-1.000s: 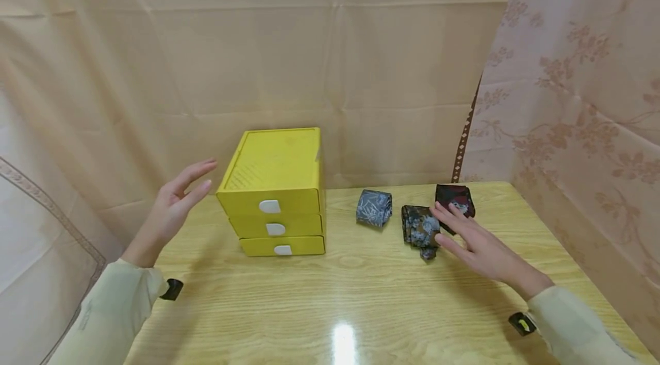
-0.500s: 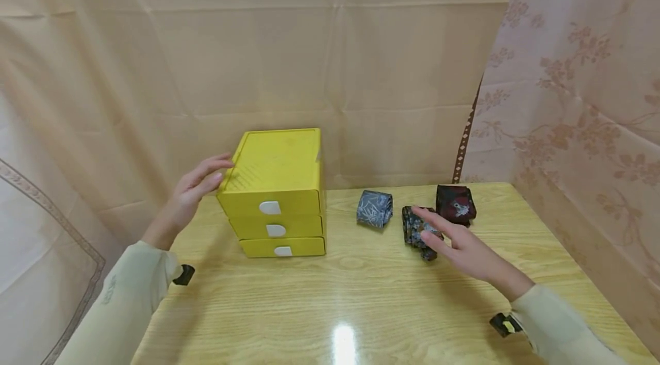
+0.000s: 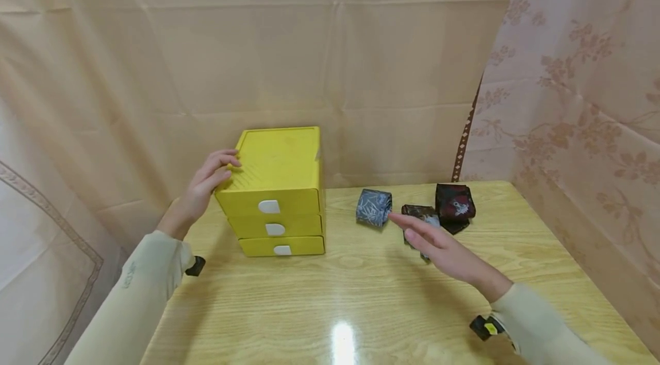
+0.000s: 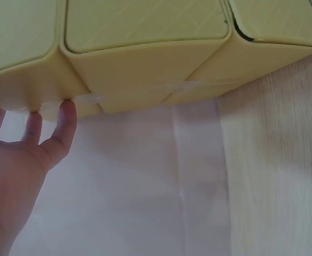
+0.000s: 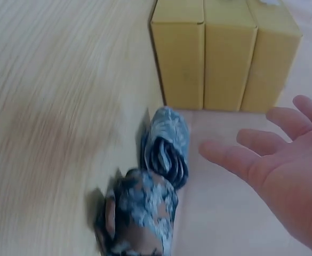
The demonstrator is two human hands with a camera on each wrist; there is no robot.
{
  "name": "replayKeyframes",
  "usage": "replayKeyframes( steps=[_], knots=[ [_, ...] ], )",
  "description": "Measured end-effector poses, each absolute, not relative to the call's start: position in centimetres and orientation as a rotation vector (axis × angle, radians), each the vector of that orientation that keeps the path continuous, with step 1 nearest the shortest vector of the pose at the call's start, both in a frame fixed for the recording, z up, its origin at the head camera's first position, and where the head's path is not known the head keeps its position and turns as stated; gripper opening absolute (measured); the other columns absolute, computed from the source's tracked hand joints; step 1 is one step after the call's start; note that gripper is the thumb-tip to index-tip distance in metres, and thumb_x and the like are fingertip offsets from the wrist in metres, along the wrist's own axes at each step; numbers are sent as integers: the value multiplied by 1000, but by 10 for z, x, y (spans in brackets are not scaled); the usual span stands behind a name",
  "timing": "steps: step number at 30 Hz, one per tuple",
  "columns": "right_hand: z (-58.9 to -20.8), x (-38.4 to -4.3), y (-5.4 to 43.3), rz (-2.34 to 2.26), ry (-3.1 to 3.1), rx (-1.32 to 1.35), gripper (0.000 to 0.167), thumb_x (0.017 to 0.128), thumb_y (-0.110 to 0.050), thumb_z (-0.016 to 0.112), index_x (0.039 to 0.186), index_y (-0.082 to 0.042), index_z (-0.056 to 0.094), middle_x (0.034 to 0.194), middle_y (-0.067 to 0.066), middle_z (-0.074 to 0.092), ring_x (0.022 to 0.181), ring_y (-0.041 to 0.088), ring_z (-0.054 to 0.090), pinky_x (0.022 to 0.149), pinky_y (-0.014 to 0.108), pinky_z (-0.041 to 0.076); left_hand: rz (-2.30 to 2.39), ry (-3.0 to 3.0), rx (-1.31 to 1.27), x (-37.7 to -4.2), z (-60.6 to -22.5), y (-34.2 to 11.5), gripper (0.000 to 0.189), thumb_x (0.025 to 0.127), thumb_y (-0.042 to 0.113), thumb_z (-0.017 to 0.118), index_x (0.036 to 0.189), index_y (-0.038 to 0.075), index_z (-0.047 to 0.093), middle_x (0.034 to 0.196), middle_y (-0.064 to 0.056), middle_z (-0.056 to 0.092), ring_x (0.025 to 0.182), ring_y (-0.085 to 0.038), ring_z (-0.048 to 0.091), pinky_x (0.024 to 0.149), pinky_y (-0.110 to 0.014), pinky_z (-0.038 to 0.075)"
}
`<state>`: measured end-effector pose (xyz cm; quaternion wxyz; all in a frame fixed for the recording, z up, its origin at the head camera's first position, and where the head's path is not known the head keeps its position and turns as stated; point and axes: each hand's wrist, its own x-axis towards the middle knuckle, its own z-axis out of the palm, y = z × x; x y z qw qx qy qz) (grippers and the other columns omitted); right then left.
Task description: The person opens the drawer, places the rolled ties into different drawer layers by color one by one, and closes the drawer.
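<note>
My left hand (image 3: 205, 181) rests its fingertips on the upper left edge of a yellow three-drawer box (image 3: 281, 161). In the left wrist view its fingers (image 4: 65, 125) touch the box's side. All drawers, with white pull tabs, are closed. My right hand (image 3: 446, 250), fingers extended and holding nothing, hovers above the rolled neckties. A blue-grey rolled necktie (image 3: 372, 208) with a leaf pattern lies just beyond its fingertips. The brown floral rolled necktie (image 5: 145, 213) is partly hidden below this hand in the head view. Behind it sits a dark red and black rolled necktie (image 3: 455, 203).
The pale wooden table (image 3: 289, 307) ends at a beige curtain (image 3: 392, 67) right behind the box. A pinkish floral cloth (image 3: 582, 124) hangs along the right side. The box stands left of the neckties.
My left hand has moved right and reached the box's upper left edge. My right hand has moved left from over the dark and brown neckties toward the blue-grey one.
</note>
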<state>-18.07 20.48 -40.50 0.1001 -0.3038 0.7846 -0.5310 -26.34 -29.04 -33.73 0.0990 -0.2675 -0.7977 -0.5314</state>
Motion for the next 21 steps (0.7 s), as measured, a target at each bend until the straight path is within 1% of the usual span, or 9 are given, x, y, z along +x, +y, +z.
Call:
replayKeyframes(
  steps=[2, 5, 8, 11, 15, 18, 21],
  knots=[
    [-405, -181, 201, -1630, 2197, -917, 47, 114, -20, 28, 159, -6, 31, 164, 16, 28, 147, 25, 29, 111, 26, 38, -1599, -2343, -786, -266, -340, -289, 22, 102, 2, 41, 114, -9, 55, 149, -20, 39, 142, -31, 27, 112, -35, 22],
    [-404, -182, 197, -1691, 2032, -922, 48, 115, -23, 21, 160, -9, 27, 166, 16, 23, 149, 24, 24, 113, 41, 38, -1626, -2310, -758, -269, -344, -288, 20, 98, -2, 39, 109, -10, 54, 145, -21, 40, 140, -31, 28, 112, -35, 21],
    [-403, -182, 192, -1694, 1987, -902, 49, 115, -26, 20, 161, -13, 27, 166, 13, 23, 150, 25, 23, 112, 50, 36, -1631, -2279, -739, -271, -349, -288, 20, 96, -3, 37, 106, -11, 52, 143, -21, 41, 138, -30, 29, 113, -39, 19],
    [-404, -181, 187, -1686, 1990, -884, 49, 114, -28, 21, 161, -15, 28, 166, 13, 23, 150, 28, 23, 111, 54, 36, -1659, -2261, -708, -273, -355, -287, 18, 95, -3, 36, 105, -11, 48, 144, -21, 39, 138, -31, 28, 113, -37, 18],
    [-407, -180, 183, -1699, 1944, -877, 51, 114, -30, 20, 161, -10, 24, 166, 17, 22, 150, 35, 22, 110, 57, 36, -1749, -2242, -676, -274, -361, -285, 16, 95, -2, 33, 106, -9, 43, 146, -20, 34, 142, -33, 22, 114, -40, 15],
    [-408, -181, 180, -1705, 1900, -869, 52, 114, -31, 19, 162, -8, 22, 166, 17, 21, 150, 39, 20, 111, 60, 35, -1776, -2241, -700, -274, -362, -284, 16, 95, 1, 34, 107, -5, 43, 150, -20, 31, 146, -36, 16, 116, -52, 9],
    [-410, -182, 177, -1700, 1880, -862, 52, 114, -31, 19, 162, -10, 22, 166, 16, 21, 150, 40, 19, 111, 60, 34, -1797, -2246, -727, -275, -364, -285, 17, 96, 4, 36, 110, 1, 45, 155, -19, 26, 149, -38, 10, 115, -60, 6]
  ],
)
